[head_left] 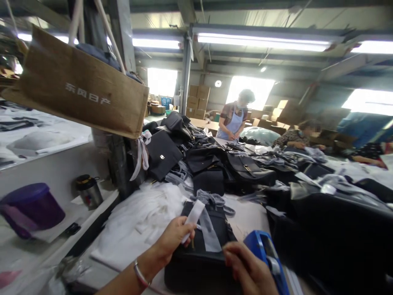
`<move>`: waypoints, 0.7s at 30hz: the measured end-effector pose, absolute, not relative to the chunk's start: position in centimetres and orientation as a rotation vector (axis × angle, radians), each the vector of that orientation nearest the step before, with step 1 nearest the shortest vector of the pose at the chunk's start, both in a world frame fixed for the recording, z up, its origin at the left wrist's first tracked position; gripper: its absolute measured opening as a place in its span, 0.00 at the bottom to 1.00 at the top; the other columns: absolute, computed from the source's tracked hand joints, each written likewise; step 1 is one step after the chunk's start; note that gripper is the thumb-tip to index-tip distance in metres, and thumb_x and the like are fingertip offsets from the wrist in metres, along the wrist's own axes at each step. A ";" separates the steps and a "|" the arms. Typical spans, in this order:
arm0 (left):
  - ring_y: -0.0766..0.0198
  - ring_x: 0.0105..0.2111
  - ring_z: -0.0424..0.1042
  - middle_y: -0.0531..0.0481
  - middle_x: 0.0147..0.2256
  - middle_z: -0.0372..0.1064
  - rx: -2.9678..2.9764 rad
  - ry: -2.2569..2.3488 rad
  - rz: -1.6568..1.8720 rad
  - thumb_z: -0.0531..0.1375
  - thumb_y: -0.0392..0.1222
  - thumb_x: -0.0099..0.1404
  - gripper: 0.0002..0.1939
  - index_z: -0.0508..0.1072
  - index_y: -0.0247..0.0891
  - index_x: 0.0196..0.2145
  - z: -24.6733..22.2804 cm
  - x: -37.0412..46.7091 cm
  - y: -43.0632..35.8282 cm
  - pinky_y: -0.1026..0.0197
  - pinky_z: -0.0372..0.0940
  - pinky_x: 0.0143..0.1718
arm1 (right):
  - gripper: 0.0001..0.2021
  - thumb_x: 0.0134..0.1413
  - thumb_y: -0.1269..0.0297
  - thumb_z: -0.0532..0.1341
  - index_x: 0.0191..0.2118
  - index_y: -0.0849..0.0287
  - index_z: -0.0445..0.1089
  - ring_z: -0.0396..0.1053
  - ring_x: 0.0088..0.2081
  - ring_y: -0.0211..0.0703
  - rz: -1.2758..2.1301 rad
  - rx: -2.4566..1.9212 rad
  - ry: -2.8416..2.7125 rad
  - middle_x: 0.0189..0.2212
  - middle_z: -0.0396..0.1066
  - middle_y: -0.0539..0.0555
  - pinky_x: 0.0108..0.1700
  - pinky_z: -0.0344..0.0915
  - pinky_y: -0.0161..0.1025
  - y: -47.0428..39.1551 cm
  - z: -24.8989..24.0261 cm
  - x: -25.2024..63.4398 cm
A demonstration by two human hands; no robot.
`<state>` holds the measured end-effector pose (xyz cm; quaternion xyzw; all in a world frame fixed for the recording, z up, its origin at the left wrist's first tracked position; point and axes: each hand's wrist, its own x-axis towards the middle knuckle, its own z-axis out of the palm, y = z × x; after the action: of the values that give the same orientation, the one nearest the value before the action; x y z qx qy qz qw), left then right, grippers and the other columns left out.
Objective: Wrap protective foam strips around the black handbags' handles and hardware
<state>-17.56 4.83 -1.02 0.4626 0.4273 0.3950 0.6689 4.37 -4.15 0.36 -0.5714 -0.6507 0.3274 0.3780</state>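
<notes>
A thin white strip (209, 234), folded over at its top, is pinched in my left hand (177, 237). It hangs above a black bag (196, 268) lying on the table in front of me. My right hand (250, 270) is closed, thumb and fingers together, beside the strip's lower end. Whether it grips the strip or something small I cannot make out. Just right of my right hand stands a blue tape dispenser (267, 253), partly covered by that hand. Grey wrapped straps (211, 199) lie at the bag's far end.
White sheets (141, 217) are piled on the left. Black bags (221, 164) heap up ahead, and a large black mass (331, 233) fills the right. A brown bag (82, 86) hangs at upper left. Two co-workers (235, 121) (296, 137) sit or stand across the table.
</notes>
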 end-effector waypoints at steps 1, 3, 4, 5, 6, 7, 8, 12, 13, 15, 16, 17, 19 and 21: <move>0.72 0.19 0.57 0.55 0.22 0.64 1.048 0.961 0.890 0.60 0.48 0.60 0.13 0.65 0.35 0.31 -0.9 -17.5 4.8 0.67 0.51 0.21 | 0.14 0.63 0.51 0.53 0.37 0.53 0.71 0.65 0.27 0.39 0.853 -1.380 -1.715 0.26 0.68 0.49 0.28 0.60 0.32 -2.5 1.2 3.0; 0.72 0.19 0.57 0.55 0.22 0.64 1.058 0.954 0.893 0.59 0.45 0.60 0.11 0.65 0.35 0.31 -0.8 -17.5 4.7 0.67 0.51 0.21 | 0.11 0.63 0.56 0.55 0.36 0.55 0.71 0.64 0.28 0.38 0.874 -1.282 -1.763 0.27 0.68 0.48 0.30 0.59 0.31 0.2 2.4 0.8; 0.72 0.19 0.57 0.55 0.22 0.64 1.063 0.947 0.894 0.59 0.44 0.59 0.09 0.65 0.35 0.31 -0.7 -17.5 4.7 0.67 0.52 0.21 | 0.09 0.63 0.59 0.55 0.36 0.55 0.71 0.64 0.28 0.38 0.880 -1.251 -1.777 0.27 0.69 0.48 0.31 0.59 0.31 1.2 2.8 0.0; 0.72 0.19 0.58 0.55 0.23 0.64 1.066 0.938 0.894 0.58 0.42 0.59 0.07 0.65 0.34 0.31 -0.6 -17.5 4.7 0.67 0.52 0.21 | 0.08 0.63 0.61 0.56 0.36 0.56 0.71 0.65 0.29 0.38 0.890 -1.222 -1.791 0.27 0.69 0.48 0.31 0.59 0.31 2.0 2.9 -0.7; 0.72 0.19 0.58 0.55 0.23 0.64 1.067 0.929 0.891 0.57 0.40 0.58 0.06 0.66 0.34 0.32 -0.6 -17.5 4.7 0.67 0.52 0.22 | 0.08 0.62 0.63 0.56 0.35 0.56 0.71 0.65 0.29 0.38 0.905 -1.194 -1.810 0.27 0.70 0.48 0.32 0.59 0.31 2.6 2.8 -1.2; 0.72 0.20 0.58 0.55 0.23 0.64 1.067 0.922 0.886 0.57 0.38 0.57 0.06 0.66 0.34 0.33 -0.6 -17.5 4.8 0.67 0.52 0.22 | 0.07 0.62 0.64 0.57 0.34 0.57 0.71 0.67 0.30 0.38 0.918 -1.167 -1.825 0.27 0.71 0.48 0.33 0.59 0.31 2.9 2.7 -1.5; 0.72 0.20 0.59 0.55 0.23 0.65 1.067 0.918 0.880 0.57 0.36 0.56 0.07 0.67 0.33 0.35 -0.6 -17.6 4.8 0.67 0.52 0.22 | 0.07 0.62 0.65 0.57 0.33 0.57 0.71 0.68 0.30 0.38 0.926 -1.146 -1.837 0.27 0.71 0.48 0.34 0.59 0.31 3.2 2.4 -1.8; 0.71 0.21 0.61 0.55 0.24 0.65 1.070 0.917 0.850 0.55 0.33 0.52 0.11 0.67 0.33 0.36 -0.8 -17.8 4.9 0.67 0.53 0.23 | 0.07 0.61 0.69 0.56 0.34 0.57 0.71 0.70 0.31 0.39 0.916 -1.146 -1.875 0.28 0.73 0.49 0.34 0.60 0.31 3.4 1.7 -2.1; 0.71 0.21 0.61 0.55 0.25 0.66 1.074 0.916 0.845 0.55 0.33 0.52 0.11 0.67 0.33 0.36 -0.8 -17.8 4.9 0.67 0.53 0.23 | 0.07 0.61 0.70 0.55 0.36 0.56 0.71 0.71 0.31 0.39 0.924 -1.156 -1.881 0.28 0.74 0.49 0.34 0.60 0.31 3.4 1.6 -2.1; 0.71 0.22 0.60 0.55 0.25 0.65 1.087 0.910 0.836 0.54 0.33 0.51 0.12 0.66 0.34 0.36 -0.7 -17.9 4.8 0.67 0.53 0.23 | 0.08 0.60 0.72 0.54 0.40 0.55 0.69 0.71 0.30 0.39 0.943 -1.188 -1.886 0.29 0.74 0.48 0.34 0.61 0.31 3.5 1.6 -2.1; 0.71 0.22 0.60 0.55 0.25 0.65 1.097 0.904 0.832 0.54 0.33 0.51 0.12 0.66 0.34 0.36 -0.6 -17.9 4.7 0.67 0.53 0.24 | 0.09 0.59 0.73 0.54 0.41 0.55 0.67 0.71 0.29 0.39 0.950 -1.213 -1.881 0.28 0.74 0.48 0.33 0.60 0.32 3.5 1.6 -2.0; 0.71 0.22 0.60 0.55 0.26 0.65 1.110 0.894 0.828 0.54 0.33 0.52 0.12 0.65 0.35 0.37 -0.5 -17.9 4.7 0.66 0.53 0.24 | 0.09 0.58 0.73 0.54 0.42 0.54 0.65 0.70 0.28 0.39 0.956 -1.241 -1.869 0.27 0.73 0.47 0.33 0.60 0.32 3.6 1.6 -2.0; 0.70 0.23 0.60 0.55 0.26 0.65 1.153 0.871 0.820 0.53 0.33 0.54 0.11 0.66 0.35 0.37 -0.4 -17.9 4.5 0.66 0.54 0.25 | 0.10 0.55 0.74 0.54 0.41 0.54 0.61 0.69 0.26 0.39 0.979 -1.294 -1.823 0.25 0.71 0.45 0.31 0.59 0.32 3.7 1.5 -1.9; 0.70 0.23 0.60 0.55 0.26 0.65 1.206 0.857 0.818 0.53 0.33 0.56 0.09 0.66 0.35 0.37 -0.3 -18.0 4.4 0.66 0.55 0.25 | 0.10 0.53 0.73 0.55 0.40 0.53 0.57 0.68 0.25 0.39 1.024 -1.320 -1.761 0.23 0.69 0.44 0.30 0.58 0.33 3.8 1.4 -1.8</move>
<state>-18.00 4.36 -0.27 0.5336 0.3794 0.3621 0.6635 -1.80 3.84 1.35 -0.5095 -0.6798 0.3953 0.3493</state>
